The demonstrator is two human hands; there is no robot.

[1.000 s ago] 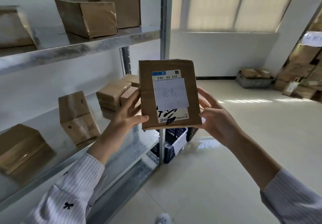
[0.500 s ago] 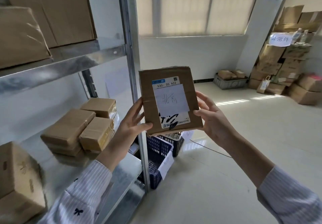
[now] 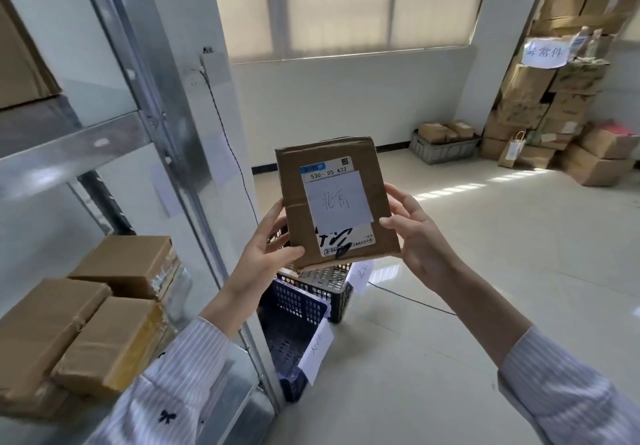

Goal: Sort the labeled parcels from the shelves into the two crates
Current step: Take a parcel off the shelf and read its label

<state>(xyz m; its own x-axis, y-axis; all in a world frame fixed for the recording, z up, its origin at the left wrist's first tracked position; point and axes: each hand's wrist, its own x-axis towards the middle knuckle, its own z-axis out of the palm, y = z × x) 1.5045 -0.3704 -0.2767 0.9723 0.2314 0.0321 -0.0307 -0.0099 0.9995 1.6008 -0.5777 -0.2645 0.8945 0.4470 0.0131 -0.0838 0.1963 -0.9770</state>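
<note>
Parcel (image 3: 337,204) was up in front of me, face toward me, in the air over the two crates by the shelf post (image 3: 162,105). L hand (image 3: 266,254) gripped the lower-left corner, thumb on front, fingers curled behind. R hand (image 3: 415,237) pinched the right edge the same way. Handwritten slip (image 3: 336,200) sat clear of both thumbs, so legible. Tag (image 3: 362,271) on black crate (image 3: 325,285) looked to match the slip. Blue crate (image 3: 294,323) tag was too skewed to read. My call: check slip vs tag first, then lower flat w/ both hands. Black crate sat beyond the blue one, so reach over, no tossing.
</note>
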